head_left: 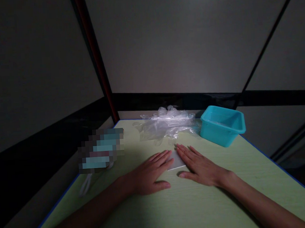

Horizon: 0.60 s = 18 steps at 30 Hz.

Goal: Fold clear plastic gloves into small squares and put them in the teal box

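A thin, pale, flat piece (176, 160), like a small card or sheet, lies on the table between my two hands. My left hand (153, 172) rests palm down with its fingertips over the piece's left side, thumb held apart. From the other side my right hand (198, 164) lies flat, fingers stretched over the right edge and thumb spread toward me. Both hands cover part of the piece, so its full outline is hidden. Just beyond the fingertips is a crumpled heap of clear plastic bags (168, 123).
A turquoise plastic basin (221, 137) stands at the back right of the pale green table (158, 216). At the left edge lies a pixelated object (103, 149) with a white strap (86, 185). Grey wall panels (168, 40) rise behind the table.
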Motion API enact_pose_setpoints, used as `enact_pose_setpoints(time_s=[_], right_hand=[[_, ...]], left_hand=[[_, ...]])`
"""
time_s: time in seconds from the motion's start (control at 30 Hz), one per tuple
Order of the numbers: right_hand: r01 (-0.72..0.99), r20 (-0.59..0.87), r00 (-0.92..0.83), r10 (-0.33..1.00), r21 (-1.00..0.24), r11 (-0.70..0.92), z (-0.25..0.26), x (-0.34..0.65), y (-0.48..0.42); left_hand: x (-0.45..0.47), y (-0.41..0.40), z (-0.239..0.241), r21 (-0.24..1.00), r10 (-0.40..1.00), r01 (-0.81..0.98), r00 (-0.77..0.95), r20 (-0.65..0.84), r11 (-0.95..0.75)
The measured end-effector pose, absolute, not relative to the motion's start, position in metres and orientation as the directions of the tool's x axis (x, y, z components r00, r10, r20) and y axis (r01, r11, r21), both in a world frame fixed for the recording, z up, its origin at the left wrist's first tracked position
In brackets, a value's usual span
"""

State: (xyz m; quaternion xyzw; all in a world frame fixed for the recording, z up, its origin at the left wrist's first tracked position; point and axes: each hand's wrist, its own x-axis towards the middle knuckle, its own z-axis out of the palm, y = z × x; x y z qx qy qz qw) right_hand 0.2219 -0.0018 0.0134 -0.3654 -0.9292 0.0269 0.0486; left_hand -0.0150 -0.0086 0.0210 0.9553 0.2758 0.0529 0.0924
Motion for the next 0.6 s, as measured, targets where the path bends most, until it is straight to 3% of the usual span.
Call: enact_pose_setpoints(time_s=[0.6], right_hand=[[0.631,0.113,-0.763,0.637,-0.090,0.771,0.0180,0.2141,-0.0026]], left_hand=[[-0.0156,-0.0098,0.0229,0.195,0.525,0.505,0.849,0.060,-0.841]])
